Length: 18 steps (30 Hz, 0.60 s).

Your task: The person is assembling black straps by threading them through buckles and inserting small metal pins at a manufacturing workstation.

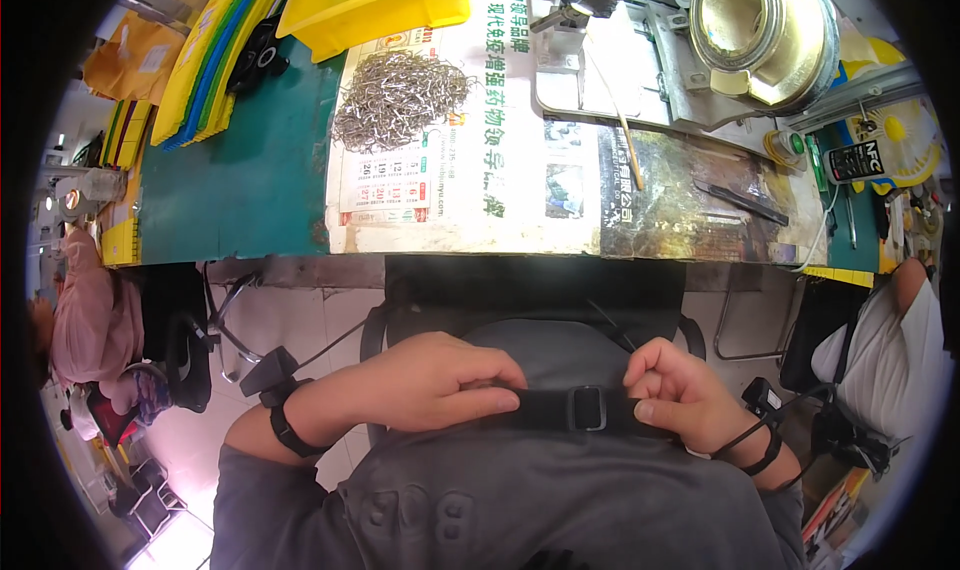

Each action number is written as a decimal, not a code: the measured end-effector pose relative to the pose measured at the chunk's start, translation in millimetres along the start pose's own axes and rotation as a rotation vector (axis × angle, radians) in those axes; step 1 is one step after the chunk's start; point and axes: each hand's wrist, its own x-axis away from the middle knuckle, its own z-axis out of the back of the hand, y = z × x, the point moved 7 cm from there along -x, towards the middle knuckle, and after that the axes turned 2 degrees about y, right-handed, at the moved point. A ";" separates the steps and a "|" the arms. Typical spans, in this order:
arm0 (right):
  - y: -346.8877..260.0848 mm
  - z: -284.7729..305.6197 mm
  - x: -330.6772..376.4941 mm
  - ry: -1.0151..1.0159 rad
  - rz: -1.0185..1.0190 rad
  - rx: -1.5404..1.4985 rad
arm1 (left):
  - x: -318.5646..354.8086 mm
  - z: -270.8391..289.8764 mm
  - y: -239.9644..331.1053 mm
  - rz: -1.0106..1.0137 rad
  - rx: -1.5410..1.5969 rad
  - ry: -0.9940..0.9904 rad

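Black and flat, a strap (pixel 545 410) with a rectangular buckle (pixel 587 408) crossed your waist, pinched by your left hand (pixel 428 380) and right hand (pixel 690 395). Beyond, the desk (pixel 230 205) held silvery metal pieces (pixel 400 100) heaped on paper (pixel 465 195), a slim dark tool (pixel 742 203) and a gold-toned round part (pixel 795 45).

PASS: over green mat (pixel 235 195), upper left; over paper (pixel 475 185), upper centre, between metal pile (pixel 395 100) and thin stick (pixel 632 155) | BLOCK: yellow bin (pixel 370 10), top; coloured stack (pixel 210 60), far upper left; machine (pixel 785 55), dark tool (pixel 745 204), upper right | GAP: between left hand (pixel 440 380) and right hand (pixel 685 395), lower centre, crossed by black strap (pixel 545 410)
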 end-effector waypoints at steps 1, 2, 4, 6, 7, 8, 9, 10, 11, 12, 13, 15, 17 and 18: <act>1.3 0.3 0.2 0.006 0.001 0.000 | -3.5 1.6 9.1 -0.143 -0.098 0.034; 2.7 0.5 0.4 0.004 0.008 -0.027 | -9.3 0.8 10.7 -0.147 -0.097 0.030; 6.4 0.5 0.1 0.002 0.019 -0.055 | -16.8 4.4 36.1 -0.431 -0.244 0.208; 8.7 -1.3 -1.1 -0.016 0.036 -0.078 | -25.0 -2.5 44.4 -0.443 -0.227 0.208; 10.0 0.2 -1.2 -0.014 0.038 -0.078 | -30.6 -8.2 45.5 -0.402 -0.274 0.155; 9.3 1.3 -0.7 -0.025 0.065 -0.090 | -34.3 -13.0 44.4 -0.361 -0.321 0.103; 7.9 2.2 0.3 -0.035 0.092 -0.102 | -35.9 -14.3 45.1 -0.362 -0.321 0.101; 6.5 0.0 0.1 -0.034 0.093 -0.102 | -37.4 -16.0 44.7 -0.349 -0.342 0.095; 4.8 -2.6 -1.2 -0.001 0.080 -0.171 | -38.8 -17.3 44.1 -0.335 -0.363 0.088; 4.4 -3.4 -1.4 0.033 0.067 -0.240 | -39.6 -17.6 43.6 -0.338 -0.363 0.086; 5.3 -1.7 -0.6 0.036 0.068 -0.240 | -40.0 -16.1 44.3 -0.364 -0.376 0.118; 8.6 -1.5 -0.1 -0.028 0.059 -0.204 | -40.7 -14.3 46.1 -0.389 -0.390 0.150; 6.6 -4.5 -0.8 -0.008 0.071 -0.166 | -41.3 -11.4 49.9 -0.408 -0.420 0.206; 4.1 -5.7 -1.0 0.013 0.081 -0.127 | -41.5 -11.2 52.1 -0.405 -0.421 0.208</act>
